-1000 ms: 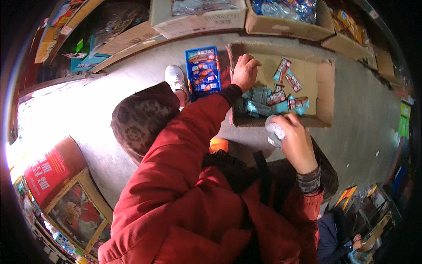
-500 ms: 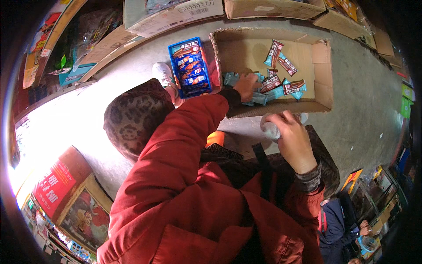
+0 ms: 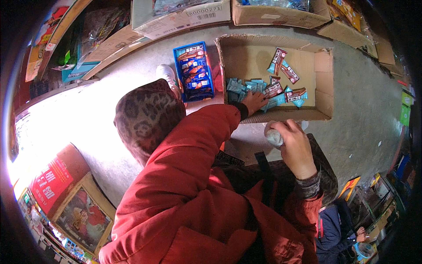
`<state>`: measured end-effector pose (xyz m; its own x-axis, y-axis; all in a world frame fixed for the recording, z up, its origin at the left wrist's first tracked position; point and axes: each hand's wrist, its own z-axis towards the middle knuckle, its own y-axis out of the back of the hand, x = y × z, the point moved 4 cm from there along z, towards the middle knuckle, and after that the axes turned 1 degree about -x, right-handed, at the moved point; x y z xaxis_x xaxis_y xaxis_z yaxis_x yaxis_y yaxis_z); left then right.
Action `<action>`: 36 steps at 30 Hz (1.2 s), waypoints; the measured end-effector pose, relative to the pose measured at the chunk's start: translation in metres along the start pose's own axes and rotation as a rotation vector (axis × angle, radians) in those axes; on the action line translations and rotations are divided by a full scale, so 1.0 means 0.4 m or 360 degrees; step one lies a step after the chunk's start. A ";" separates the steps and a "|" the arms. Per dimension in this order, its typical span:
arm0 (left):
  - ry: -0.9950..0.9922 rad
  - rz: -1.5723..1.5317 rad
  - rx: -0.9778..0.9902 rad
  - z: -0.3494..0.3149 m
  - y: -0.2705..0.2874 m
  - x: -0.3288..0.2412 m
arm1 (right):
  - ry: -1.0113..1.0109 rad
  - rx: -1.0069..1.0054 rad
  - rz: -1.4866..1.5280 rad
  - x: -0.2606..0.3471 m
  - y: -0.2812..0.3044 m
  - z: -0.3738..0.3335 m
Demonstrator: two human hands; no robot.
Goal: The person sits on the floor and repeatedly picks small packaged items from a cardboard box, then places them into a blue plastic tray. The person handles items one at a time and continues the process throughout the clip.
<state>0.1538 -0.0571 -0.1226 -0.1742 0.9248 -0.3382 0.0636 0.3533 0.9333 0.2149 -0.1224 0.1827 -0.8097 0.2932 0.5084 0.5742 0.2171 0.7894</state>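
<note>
On my feed I see a red jacket point(image 3: 176, 185), its smooth cloth creased into soft folds along the roomy sleeves and crossed by seams over the front. I see a dark, close-fitting left cuff point(image 3: 242, 111) and a mottled dark grey right cuff point(image 3: 309, 187); the left hand point(image 3: 255, 102) and right hand point(image 3: 295, 147) are bare. I make out brown trousers point(image 3: 147, 119) with black leopard spots, a white shoe point(image 3: 166, 72), a short black strap point(image 3: 261, 161) and a black band point(image 3: 231, 159) with pale lettering.
</note>
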 end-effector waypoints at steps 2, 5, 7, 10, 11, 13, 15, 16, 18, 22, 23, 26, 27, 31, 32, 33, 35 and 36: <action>0.0062 -0.0089 -0.0037 0.002 0.026 -0.001 | -0.0004 -0.0030 0.0008 0.000 0.000 0.002; 0.0317 -0.0438 -0.0107 0.019 0.073 0.001 | 0.0003 -0.0134 0.0067 -0.002 0.013 0.009; 0.0546 -0.0830 -0.0312 0.027 0.110 0.010 | -0.0019 -0.0216 0.0125 -0.008 0.034 0.013; 0.0707 -0.1622 -0.0853 0.041 0.182 0.029 | -0.0067 -0.0406 0.0148 -0.009 0.071 0.017; 0.0838 -0.1893 -0.0882 0.041 0.201 0.035 | -0.0067 -0.0479 0.0099 -0.008 0.085 0.022; 0.0574 -0.2682 -0.0883 0.018 0.259 0.050 | 0.0009 -0.0684 0.0061 0.002 0.101 0.040; 0.0559 -0.3351 -0.0906 -0.005 0.318 0.047 | -0.0048 -0.0822 -0.0034 0.009 0.113 0.037; 0.0516 -0.3583 -0.0828 -0.021 0.347 0.046 | 0.0026 -0.0892 0.0051 0.017 0.116 0.037; 0.0230 -0.4014 -0.0737 -0.046 0.407 0.047 | 0.0026 -0.0951 0.0105 0.030 0.107 0.050; -0.0010 -0.4301 -0.0504 -0.073 0.448 0.045 | 0.0273 -0.0905 0.0140 0.086 0.057 0.094; 0.0082 -0.4268 -0.0584 -0.079 0.442 0.050 | 0.0343 -0.0863 0.0184 0.100 0.038 0.108; 0.0358 -0.3311 -0.0803 -0.104 0.431 0.054 | 0.0442 -0.0774 0.0006 0.118 0.007 0.145; 0.0375 -0.3614 -0.0775 -0.113 0.423 0.038 | 0.0462 -0.0799 -0.0048 0.119 0.005 0.154; 0.0500 -0.3996 -0.0703 -0.152 0.442 0.002 | 0.0346 -0.0938 -0.0018 0.102 0.011 0.187; 0.0573 -0.4009 -0.0655 -0.162 0.450 -0.001 | 0.0280 -0.0980 -0.0028 0.094 0.018 0.196; 0.0603 -0.3979 -0.0576 -0.174 0.456 -0.007 | 0.0194 -0.1006 -0.0033 0.084 0.024 0.203; 0.0649 -0.3933 -0.0468 -0.201 0.461 -0.007 | 0.0050 -0.1079 -0.0017 0.064 0.038 0.205; 0.0495 -0.3952 -0.0505 -0.209 0.466 -0.002 | 0.0018 -0.1112 -0.0087 0.059 0.046 0.203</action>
<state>0.0836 -0.0038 0.0617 0.2492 -0.9167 -0.3123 -0.4329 0.1831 -0.8827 0.2161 -0.0360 0.1812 -0.8387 0.2882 0.4621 0.3233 -0.4193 0.8483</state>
